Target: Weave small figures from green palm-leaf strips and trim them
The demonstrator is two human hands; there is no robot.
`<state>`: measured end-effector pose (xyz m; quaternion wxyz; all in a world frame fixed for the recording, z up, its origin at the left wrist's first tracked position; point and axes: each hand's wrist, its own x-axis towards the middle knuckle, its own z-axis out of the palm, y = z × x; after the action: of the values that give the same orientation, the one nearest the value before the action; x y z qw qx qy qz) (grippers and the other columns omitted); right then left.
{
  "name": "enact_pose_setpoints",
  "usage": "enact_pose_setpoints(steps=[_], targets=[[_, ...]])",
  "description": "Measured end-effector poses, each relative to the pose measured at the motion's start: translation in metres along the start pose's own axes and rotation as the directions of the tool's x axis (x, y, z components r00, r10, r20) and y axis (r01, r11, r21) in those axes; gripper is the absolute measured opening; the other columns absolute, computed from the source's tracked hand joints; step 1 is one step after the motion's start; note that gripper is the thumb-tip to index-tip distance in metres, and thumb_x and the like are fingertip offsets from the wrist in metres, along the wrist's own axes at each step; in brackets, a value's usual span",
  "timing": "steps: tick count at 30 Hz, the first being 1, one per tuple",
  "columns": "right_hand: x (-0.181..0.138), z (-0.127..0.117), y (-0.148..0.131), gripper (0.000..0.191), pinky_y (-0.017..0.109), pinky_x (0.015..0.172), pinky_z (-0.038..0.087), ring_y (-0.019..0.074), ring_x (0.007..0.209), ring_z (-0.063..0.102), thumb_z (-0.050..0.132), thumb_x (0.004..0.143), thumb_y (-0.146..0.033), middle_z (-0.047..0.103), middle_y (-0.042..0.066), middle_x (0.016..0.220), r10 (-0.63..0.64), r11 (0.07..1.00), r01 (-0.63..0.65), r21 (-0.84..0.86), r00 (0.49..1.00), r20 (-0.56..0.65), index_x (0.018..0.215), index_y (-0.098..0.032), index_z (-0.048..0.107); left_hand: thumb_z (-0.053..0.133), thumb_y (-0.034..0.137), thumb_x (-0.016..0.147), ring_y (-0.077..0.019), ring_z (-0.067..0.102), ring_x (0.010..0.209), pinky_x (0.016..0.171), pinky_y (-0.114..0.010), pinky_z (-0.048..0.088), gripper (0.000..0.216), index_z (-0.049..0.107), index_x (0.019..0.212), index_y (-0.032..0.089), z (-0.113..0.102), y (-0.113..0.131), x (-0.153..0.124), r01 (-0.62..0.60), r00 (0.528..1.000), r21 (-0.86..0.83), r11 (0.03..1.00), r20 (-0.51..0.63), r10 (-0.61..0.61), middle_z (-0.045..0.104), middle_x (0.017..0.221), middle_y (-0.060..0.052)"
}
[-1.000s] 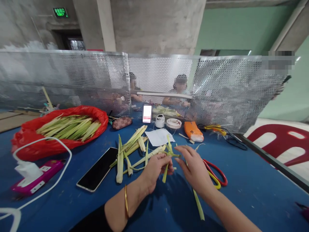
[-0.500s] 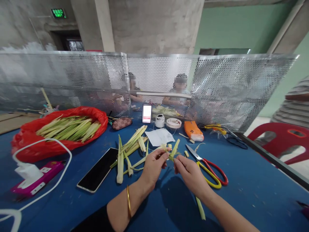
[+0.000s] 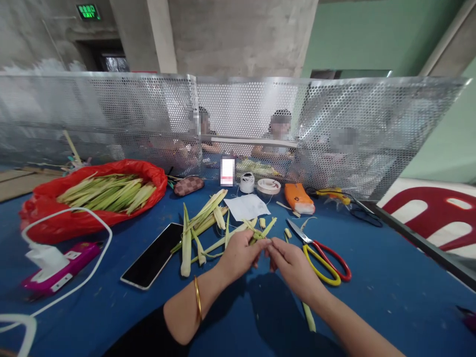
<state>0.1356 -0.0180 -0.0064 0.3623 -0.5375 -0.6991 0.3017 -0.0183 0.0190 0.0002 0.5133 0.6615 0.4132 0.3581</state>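
Green leaf strips [image 3: 269,228] held up between both hands, over the blue table [image 3: 375,292]. From my end, left hand [image 3: 238,254] is curled, pinching the strips. Right hand [image 3: 292,263] is drawn in, fingertips pinching their near end beside the left's; exact finger contact partly hidden. Scissors [image 3: 323,260] lie just beside the right hand.

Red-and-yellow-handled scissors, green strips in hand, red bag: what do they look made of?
Red-and-yellow-handled scissors: shiny silver blades, apparently metal; smooth, even-coloured handles, perhaps plastic or coated metal. Thin pale-green strips: matte, likely plant leaf or husk, judging by uneven colouring. Crumpled red bag: probably plastic film, given its glossy creases.
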Motion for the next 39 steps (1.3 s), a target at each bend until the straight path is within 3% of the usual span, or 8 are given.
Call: enact_pose_setpoints(steps=[4, 10, 16, 19, 22, 27, 33, 39], targets=[[-0.004, 0.0, -0.003, 0.03, 0.025, 0.055, 0.036, 0.015, 0.052, 0.051, 0.036, 0.093, -0.032, 0.052, -0.003, 0.051, -0.021, 0.996, 0.018, -0.082, 0.999, -0.04, 0.066, -0.022, 0.046, 0.053, 0.05, 0.082, -0.0114, 0.04, 0.047, 0.05, -0.024, 0.03, 0.037, 0.052, 0.061, 0.019, 0.001, -0.003, 0.001, -0.076, 0.988, 0.159, 0.984, -0.121, 0.096, 0.043, 0.046, 0.005], [-0.009, 0.005, -0.01, 0.03, 0.025, 0.053, 0.033, 0.0145, 0.052, 0.047, 0.036, 0.092, -0.029, 0.05, -0.002, 0.052, -0.109, 0.985, 0.099, -0.144, 0.992, -0.065, 0.064, -0.022, 0.044, 0.057, 0.046, 0.079, -0.0113, 0.039, 0.054, 0.052, -0.024, 0.029, 0.034, 0.051, 0.06, 0.018, 0.004, -0.012, 0.005, -0.042, 0.974, 0.138, 0.99, -0.214, 0.071, 0.045, 0.054, 0.004], [-0.004, 0.003, -0.008, 0.039, 0.026, 0.06, 0.037, 0.0149, 0.06, 0.051, 0.043, 0.089, -0.045, 0.053, -0.001, 0.059, 0.071, 0.982, -0.073, 0.172, 0.997, 0.017, 0.062, -0.019, 0.053, 0.057, 0.049, 0.079, -0.0079, 0.038, 0.044, 0.048, -0.021, 0.031, 0.034, 0.058, 0.078, 0.015, 0.0, -0.008, 0.008, 0.116, 0.993, -0.31, 0.944, -0.002, -0.122, 0.046, 0.048, 0.006], [0.003, 0.0, -0.001, 0.038, 0.026, 0.061, 0.039, 0.0131, 0.059, 0.049, 0.058, 0.079, -0.054, 0.054, -0.001, 0.062, 0.269, 0.84, -0.203, 0.504, 0.961, -0.061, 0.071, -0.017, 0.061, 0.059, 0.05, 0.078, -0.0068, 0.043, 0.043, 0.048, -0.02, 0.033, 0.035, 0.057, 0.078, 0.015, -0.001, -0.003, 0.007, 0.182, 0.983, -0.338, 0.924, 0.058, -0.172, 0.052, 0.051, 0.004], [0.008, 0.001, 0.004, 0.036, 0.024, 0.056, 0.038, 0.0097, 0.053, 0.044, 0.071, 0.069, -0.05, 0.051, -0.004, 0.059, 0.373, 0.651, -0.202, 0.732, 0.925, -0.077, 0.079, -0.016, 0.064, 0.056, 0.055, 0.079, -0.0078, 0.05, 0.044, 0.045, -0.02, 0.032, 0.041, 0.058, 0.082, 0.014, -0.001, 0.0, 0.004, 0.289, 0.945, -0.263, 0.92, 0.234, -0.23, 0.062, 0.06, -0.001], [0.008, 0.006, 0.004, 0.035, 0.022, 0.048, 0.032, 0.0078, 0.048, 0.039, 0.074, 0.068, -0.048, 0.049, -0.004, 0.05, 0.275, 0.745, -0.121, 0.656, 0.952, -0.137, 0.064, -0.015, 0.063, 0.055, 0.064, 0.075, -0.0067, 0.045, 0.04, 0.048, -0.023, 0.04, 0.051, 0.061, 0.09, 0.016, 0.0, 0.002, -0.003, 0.452, 0.855, -0.267, 0.851, 0.402, -0.328, 0.059, 0.061, 0.002], [0.006, 0.01, 0.004, 0.04, 0.021, 0.045, 0.031, 0.0076, 0.042, 0.04, 0.066, 0.074, -0.052, 0.046, -0.005, 0.043, 0.266, 0.761, -0.113, 0.639, 0.953, -0.148, 0.061, -0.015, 0.061, 0.065, 0.045, 0.071, -0.0031, 0.015, 0.038, 0.04, -0.02, 0.01, 0.029, 0.057, 0.075, 0.018, 0.005, 0.01, -0.007, 0.484, 0.848, -0.223, 0.846, 0.358, -0.391, 0.033, 0.045, 0.011], [0.006, 0.013, 0.011, 0.041, 0.021, 0.041, 0.028, 0.0072, 0.039, 0.039, 0.068, 0.07, -0.054, 0.043, -0.007, 0.042, 0.337, 0.76, -0.15, 0.633, 0.923, -0.186, 0.058, -0.016, 0.058, 0.061, 0.035, 0.068, -0.0057, 0.02, 0.039, 0.041, -0.024, 0.01, 0.017, 0.055, 0.069, 0.019, 0.011, 0.009, -0.01, 0.436, 0.871, -0.167, 0.884, 0.326, -0.368, 0.033, 0.042, 0.01]])
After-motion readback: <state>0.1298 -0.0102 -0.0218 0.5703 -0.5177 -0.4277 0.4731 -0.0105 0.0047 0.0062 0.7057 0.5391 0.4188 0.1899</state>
